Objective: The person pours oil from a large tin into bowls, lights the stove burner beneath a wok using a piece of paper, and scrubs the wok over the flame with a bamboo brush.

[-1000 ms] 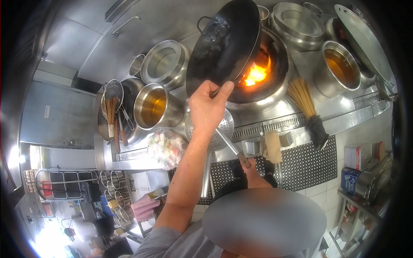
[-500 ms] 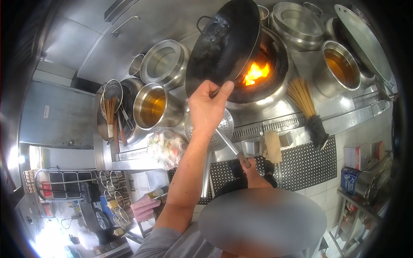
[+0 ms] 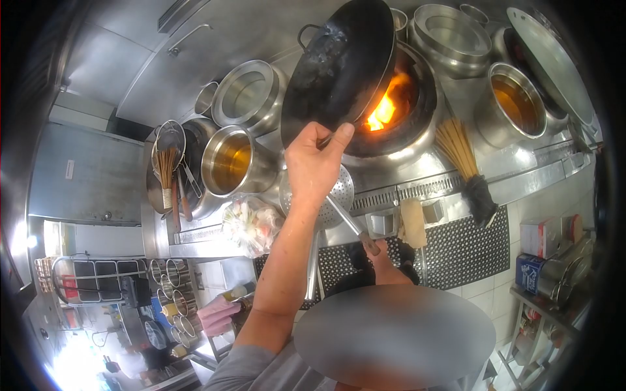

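My left hand is closed around the near handle of a large black wok. The wok is tipped up on its side over the left part of a burner, and orange flame burns in the exposed opening. Lower down, my right hand grips the handle end of a perforated skimmer. Its round, holed head lies behind my left wrist, partly hidden by it. A blurred oval covers much of the area below my right hand.
Metal pots of amber liquid stand left and right of the burner. A bamboo brush lies at its right. A plastic bag of food sits at the counter's front edge, beside a folded cloth. A strainer rests at left.
The flame under the tilted wok has changed shape and sits slightly lower. Both hands, the wok and the skimmer stay in practically the same place.
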A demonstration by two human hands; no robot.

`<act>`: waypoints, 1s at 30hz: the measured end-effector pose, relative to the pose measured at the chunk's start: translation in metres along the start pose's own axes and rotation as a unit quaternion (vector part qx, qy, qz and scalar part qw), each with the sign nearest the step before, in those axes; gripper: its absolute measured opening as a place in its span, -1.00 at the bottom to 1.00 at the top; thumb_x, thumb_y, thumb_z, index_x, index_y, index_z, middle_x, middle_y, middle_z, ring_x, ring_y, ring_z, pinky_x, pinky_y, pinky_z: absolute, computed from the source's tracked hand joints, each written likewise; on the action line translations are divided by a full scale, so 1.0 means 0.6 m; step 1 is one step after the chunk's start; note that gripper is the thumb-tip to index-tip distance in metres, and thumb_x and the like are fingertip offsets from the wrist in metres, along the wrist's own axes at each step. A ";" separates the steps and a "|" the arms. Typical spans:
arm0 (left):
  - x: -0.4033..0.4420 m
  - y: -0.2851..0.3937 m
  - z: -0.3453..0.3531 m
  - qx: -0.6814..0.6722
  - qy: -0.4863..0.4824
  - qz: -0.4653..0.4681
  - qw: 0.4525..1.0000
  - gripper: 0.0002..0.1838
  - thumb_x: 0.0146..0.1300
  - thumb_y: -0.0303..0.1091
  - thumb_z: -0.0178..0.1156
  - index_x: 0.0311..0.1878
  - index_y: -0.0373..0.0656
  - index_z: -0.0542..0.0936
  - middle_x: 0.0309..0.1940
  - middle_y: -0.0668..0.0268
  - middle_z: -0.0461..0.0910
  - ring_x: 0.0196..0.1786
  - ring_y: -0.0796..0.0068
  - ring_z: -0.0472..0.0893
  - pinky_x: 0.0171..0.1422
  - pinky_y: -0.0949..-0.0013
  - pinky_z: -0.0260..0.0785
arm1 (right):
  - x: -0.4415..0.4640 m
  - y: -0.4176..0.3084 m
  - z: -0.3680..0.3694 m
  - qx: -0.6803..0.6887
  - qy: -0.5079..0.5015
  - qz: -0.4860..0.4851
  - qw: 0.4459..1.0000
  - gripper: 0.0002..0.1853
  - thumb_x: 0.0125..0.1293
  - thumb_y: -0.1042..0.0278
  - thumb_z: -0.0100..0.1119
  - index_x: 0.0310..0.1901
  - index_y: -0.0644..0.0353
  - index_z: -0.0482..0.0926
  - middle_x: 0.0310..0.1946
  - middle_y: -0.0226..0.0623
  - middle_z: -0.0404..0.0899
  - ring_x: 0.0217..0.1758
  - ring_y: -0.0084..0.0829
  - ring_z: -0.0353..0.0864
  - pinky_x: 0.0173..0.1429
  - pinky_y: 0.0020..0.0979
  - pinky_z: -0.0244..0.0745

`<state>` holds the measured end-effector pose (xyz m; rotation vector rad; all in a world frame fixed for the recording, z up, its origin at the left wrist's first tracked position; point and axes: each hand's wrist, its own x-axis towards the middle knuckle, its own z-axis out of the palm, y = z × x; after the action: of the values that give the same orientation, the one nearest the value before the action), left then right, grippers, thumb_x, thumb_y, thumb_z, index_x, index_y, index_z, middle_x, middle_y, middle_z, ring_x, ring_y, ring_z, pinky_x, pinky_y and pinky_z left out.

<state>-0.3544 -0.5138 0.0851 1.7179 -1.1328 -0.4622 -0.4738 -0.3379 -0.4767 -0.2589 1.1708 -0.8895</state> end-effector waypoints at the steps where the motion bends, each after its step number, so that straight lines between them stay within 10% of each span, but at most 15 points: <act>1: 0.000 0.000 0.000 0.001 0.001 0.001 1.000 -0.58 0.15 -0.11 0.42 -0.50 -0.29 0.52 -0.67 0.40 0.47 -0.52 0.65 0.34 -0.41 0.44 0.26 | -0.002 0.003 -0.002 -0.054 -0.008 -0.037 0.998 -0.62 0.13 0.18 0.37 -0.13 0.24 0.53 -0.39 -0.18 0.62 -0.37 -0.27 0.66 -0.30 -0.30 0.57; 20: 0.003 -0.005 -0.001 -0.012 0.001 0.012 1.000 -0.58 0.19 -0.13 0.42 -0.53 -0.25 0.49 -0.64 0.54 0.39 -0.51 0.76 0.27 -0.44 0.56 0.12 | 0.003 0.000 -0.002 0.073 -0.031 0.026 0.996 -0.76 0.15 0.21 0.31 -0.41 0.24 0.60 -0.58 -0.20 0.63 -0.54 -0.26 0.67 -0.47 -0.28 0.56; 26: 0.004 -0.005 -0.001 0.003 0.003 0.011 1.000 -0.57 0.14 -0.09 0.42 -0.50 -0.29 0.53 -0.66 0.36 0.48 -0.52 0.63 0.36 -0.40 0.42 0.28 | 0.001 -0.015 0.002 -0.198 -0.035 0.020 0.979 -0.67 0.39 0.21 -0.01 0.04 0.24 0.50 -0.06 -0.16 0.59 -0.14 -0.15 0.67 -0.15 -0.12 0.64; 30: 0.002 -0.003 0.001 -0.007 0.002 0.016 1.000 -0.60 0.19 -0.16 0.42 -0.52 -0.26 0.50 -0.63 0.54 0.41 -0.50 0.77 0.28 -0.43 0.58 0.12 | 0.022 0.013 -0.020 -0.283 -0.058 -0.043 0.956 -0.68 0.39 0.19 0.00 0.03 0.22 0.50 -0.08 -0.16 0.60 -0.14 -0.15 0.67 -0.12 -0.10 0.64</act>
<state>-0.3531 -0.5152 0.0835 1.6860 -1.1502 -0.4444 -0.4791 -0.3390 -0.4955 -0.8216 1.2923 -0.5851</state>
